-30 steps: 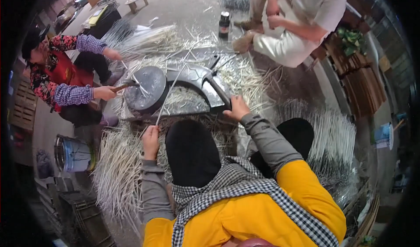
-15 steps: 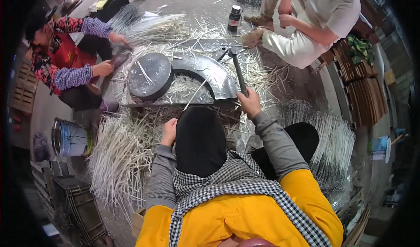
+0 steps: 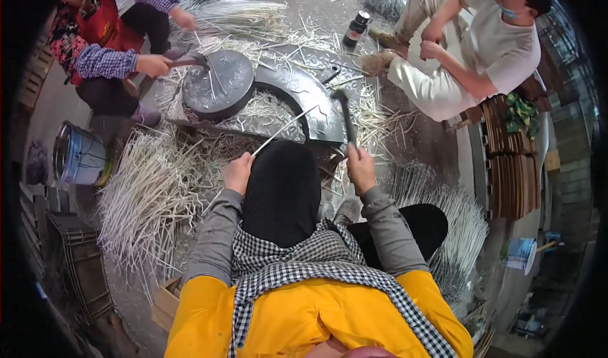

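My left hand [image 3: 238,173] is closed around the near end of a thin pale metal rod [image 3: 282,130]. The rod slants up and right, and its bent far end lies over the curved steel plate [image 3: 297,85]. In my right hand [image 3: 361,170] is the handle of a hammer [image 3: 348,120], its dark head just right of the plate's curved arm. A thick round steel block [image 3: 209,98] joins the plate's left end. At the left, a co-worker's hand [image 3: 154,65] grips another hammer [image 3: 190,61] over the block, and their other hand [image 3: 183,19] holds a thin rod.
Bundles of pale rods [image 3: 149,199] lie at my left, and grey ones [image 3: 446,231] at my right. Loose rods surround the plate. A seated person [image 3: 500,47] is at far right, near a black bottle [image 3: 356,30]. A bucket [image 3: 82,155] stands at left, stacked brown sheets [image 3: 513,155] at right.
My hammer head has come nearer to me, beside the plate. The rod's tip now reaches farther over the plate's arm. The co-worker's hammer has moved onto the round block. The whole view has shifted.
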A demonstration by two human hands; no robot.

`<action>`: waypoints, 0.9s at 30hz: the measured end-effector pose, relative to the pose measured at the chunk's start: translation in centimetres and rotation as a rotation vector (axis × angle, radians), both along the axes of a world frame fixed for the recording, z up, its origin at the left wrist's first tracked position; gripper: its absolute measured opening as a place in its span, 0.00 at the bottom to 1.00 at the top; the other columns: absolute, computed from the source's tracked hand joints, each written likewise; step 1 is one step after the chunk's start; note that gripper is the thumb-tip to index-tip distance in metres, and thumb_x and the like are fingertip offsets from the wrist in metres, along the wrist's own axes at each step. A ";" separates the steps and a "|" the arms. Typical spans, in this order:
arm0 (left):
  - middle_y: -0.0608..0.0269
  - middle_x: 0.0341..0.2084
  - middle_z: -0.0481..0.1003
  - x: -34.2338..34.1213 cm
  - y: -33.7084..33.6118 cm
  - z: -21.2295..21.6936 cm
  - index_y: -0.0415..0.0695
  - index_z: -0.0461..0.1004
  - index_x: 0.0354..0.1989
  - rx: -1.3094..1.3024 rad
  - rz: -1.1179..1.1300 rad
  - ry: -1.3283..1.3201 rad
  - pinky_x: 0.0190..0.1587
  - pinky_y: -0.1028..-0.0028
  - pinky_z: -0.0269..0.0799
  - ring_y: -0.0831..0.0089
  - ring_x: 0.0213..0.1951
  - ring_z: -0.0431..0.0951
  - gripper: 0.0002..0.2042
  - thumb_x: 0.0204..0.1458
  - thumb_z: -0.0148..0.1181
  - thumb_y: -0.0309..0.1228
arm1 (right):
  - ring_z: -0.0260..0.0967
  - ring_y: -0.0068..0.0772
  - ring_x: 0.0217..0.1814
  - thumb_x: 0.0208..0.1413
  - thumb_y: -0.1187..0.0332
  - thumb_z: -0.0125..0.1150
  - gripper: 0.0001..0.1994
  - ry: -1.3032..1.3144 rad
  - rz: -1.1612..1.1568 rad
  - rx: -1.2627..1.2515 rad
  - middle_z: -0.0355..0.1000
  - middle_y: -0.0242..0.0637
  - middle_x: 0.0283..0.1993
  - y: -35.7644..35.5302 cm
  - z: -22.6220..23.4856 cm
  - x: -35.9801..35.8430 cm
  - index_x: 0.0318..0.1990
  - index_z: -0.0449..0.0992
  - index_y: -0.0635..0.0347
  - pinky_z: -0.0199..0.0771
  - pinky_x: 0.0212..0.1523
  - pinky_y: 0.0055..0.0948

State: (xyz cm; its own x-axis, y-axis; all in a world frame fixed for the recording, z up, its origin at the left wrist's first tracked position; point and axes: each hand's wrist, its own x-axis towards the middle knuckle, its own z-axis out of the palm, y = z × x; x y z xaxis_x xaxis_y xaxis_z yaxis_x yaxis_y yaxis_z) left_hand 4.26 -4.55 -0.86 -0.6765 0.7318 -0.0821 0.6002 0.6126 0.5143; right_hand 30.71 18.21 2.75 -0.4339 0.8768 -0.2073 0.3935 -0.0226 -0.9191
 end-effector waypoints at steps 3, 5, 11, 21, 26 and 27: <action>0.47 0.23 0.74 0.0 0.0 0.1 0.46 0.67 0.31 0.035 -0.007 0.010 0.29 0.49 0.66 0.43 0.30 0.74 0.14 0.59 0.46 0.43 | 0.58 0.17 0.19 0.60 0.56 0.54 0.16 0.221 0.001 0.146 0.64 0.26 0.19 -0.7 6.4 -1.8 0.30 0.71 0.60 0.55 0.19 0.25; 0.47 0.23 0.74 0.3 -0.5 0.0 0.46 0.67 0.32 0.055 -0.023 0.020 0.29 0.49 0.66 0.44 0.30 0.74 0.14 0.60 0.46 0.43 | 0.59 0.17 0.19 0.61 0.56 0.53 0.17 0.335 -0.012 0.224 0.64 0.26 0.19 -1.4 6.3 -1.3 0.30 0.71 0.60 0.56 0.20 0.25; 0.48 0.22 0.74 0.4 0.3 0.0 0.47 0.67 0.32 0.015 -0.013 0.114 0.28 0.48 0.67 0.45 0.30 0.75 0.14 0.60 0.45 0.44 | 0.65 0.36 0.23 0.62 0.52 0.49 0.21 -0.254 0.166 0.307 0.67 0.43 0.22 0.5 1.4 1.0 0.33 0.71 0.66 0.61 0.25 0.36; 0.50 0.22 0.74 0.3 -0.3 -1.5 0.48 0.66 0.32 0.054 0.014 0.172 0.28 0.49 0.68 0.47 0.29 0.76 0.13 0.60 0.44 0.43 | 0.62 0.27 0.20 0.62 0.53 0.47 0.21 -0.127 0.055 0.469 0.63 0.34 0.18 -1.1 3.1 -0.1 0.29 0.72 0.65 0.60 0.23 0.32; 0.50 0.21 0.74 0.3 -0.2 -1.7 0.48 0.66 0.32 0.018 -0.004 0.176 0.27 0.50 0.68 0.47 0.28 0.76 0.12 0.60 0.45 0.42 | 0.62 0.29 0.21 0.62 0.53 0.48 0.21 -0.241 0.146 0.096 0.64 0.36 0.19 -0.9 6.5 -0.3 0.29 0.71 0.66 0.60 0.24 0.33; 0.50 0.21 0.74 -0.1 -0.5 -2.1 0.48 0.66 0.32 0.048 0.002 0.176 0.27 0.50 0.68 0.47 0.28 0.76 0.12 0.60 0.45 0.42 | 0.64 0.34 0.22 0.62 0.53 0.49 0.21 -0.117 0.108 0.171 0.65 0.40 0.19 -1.4 8.5 -1.2 0.31 0.72 0.66 0.61 0.25 0.36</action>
State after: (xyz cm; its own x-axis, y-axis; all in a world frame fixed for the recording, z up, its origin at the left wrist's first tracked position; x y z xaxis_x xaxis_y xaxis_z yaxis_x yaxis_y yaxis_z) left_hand 4.17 -5.02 -2.94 -0.6786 0.7308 0.0731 0.6827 0.5909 0.4299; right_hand 29.54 16.85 11.25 -0.5085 0.8534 -0.1143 0.4890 0.1770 -0.8541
